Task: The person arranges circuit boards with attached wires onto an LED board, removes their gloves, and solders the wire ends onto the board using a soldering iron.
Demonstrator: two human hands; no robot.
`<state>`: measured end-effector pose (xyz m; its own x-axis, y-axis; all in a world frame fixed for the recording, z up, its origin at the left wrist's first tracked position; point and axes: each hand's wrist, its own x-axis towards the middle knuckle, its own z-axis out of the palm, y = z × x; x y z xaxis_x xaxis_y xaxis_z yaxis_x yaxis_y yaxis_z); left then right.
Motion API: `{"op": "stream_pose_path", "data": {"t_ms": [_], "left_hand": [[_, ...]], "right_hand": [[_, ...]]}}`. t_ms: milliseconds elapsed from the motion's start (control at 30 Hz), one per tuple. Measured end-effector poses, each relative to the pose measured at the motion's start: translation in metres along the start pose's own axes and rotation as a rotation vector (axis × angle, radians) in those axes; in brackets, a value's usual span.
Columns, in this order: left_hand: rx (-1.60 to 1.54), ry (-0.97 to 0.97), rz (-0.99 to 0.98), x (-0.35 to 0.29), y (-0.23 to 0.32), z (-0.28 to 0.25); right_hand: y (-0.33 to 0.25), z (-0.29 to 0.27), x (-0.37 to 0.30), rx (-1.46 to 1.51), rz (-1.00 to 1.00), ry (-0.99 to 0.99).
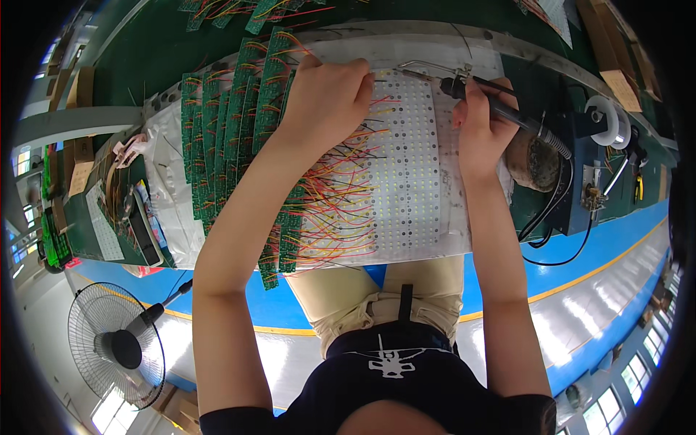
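Note:
My right hand (484,123) is wrapped round the dark handle of a soldering iron (511,114). A thin metal feed tube (428,64) runs along the iron, and its tip points left toward the top of a white panel (406,167) dotted with small yellowish LEDs. Just left of that tip, my left hand (330,94) is closed in a pinch; whatever its fingertips hold is hidden. Green circuit boards (235,119) lie overlapped in rows beneath and left of my left forearm. Red, yellow and black wires (337,196) fan from them across the panel.
To the right stand a round dark block (533,161), a blue box-shaped unit (573,170) with cables, and a spool of solder wire (607,122). More wired boards (264,13) lie at the far side. A fan (119,348) stands at the lower left.

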<state>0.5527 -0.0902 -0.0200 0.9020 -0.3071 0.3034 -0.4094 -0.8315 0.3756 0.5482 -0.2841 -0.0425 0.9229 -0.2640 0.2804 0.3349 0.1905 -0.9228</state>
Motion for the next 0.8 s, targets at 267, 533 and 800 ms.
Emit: {"op": "stream_pose_path", "data": {"t_ms": [267, 533, 800], "left_hand": [[0.020, -0.007, -0.002, -0.0002, -0.0010, 0.0009], [0.014, -0.007, -0.003, -0.0005, -0.0017, 0.0007], [0.026, -0.013, -0.002, -0.0011, -0.0014, -0.0005]], "right_hand": [[-0.0081, 0.0042, 0.0001, -0.028, 0.072, 0.023], [-0.0087, 0.0052, 0.0001, -0.030, 0.084, 0.043], [-0.0075, 0.0056, -0.0003, -0.036, 0.065, 0.040]]}}
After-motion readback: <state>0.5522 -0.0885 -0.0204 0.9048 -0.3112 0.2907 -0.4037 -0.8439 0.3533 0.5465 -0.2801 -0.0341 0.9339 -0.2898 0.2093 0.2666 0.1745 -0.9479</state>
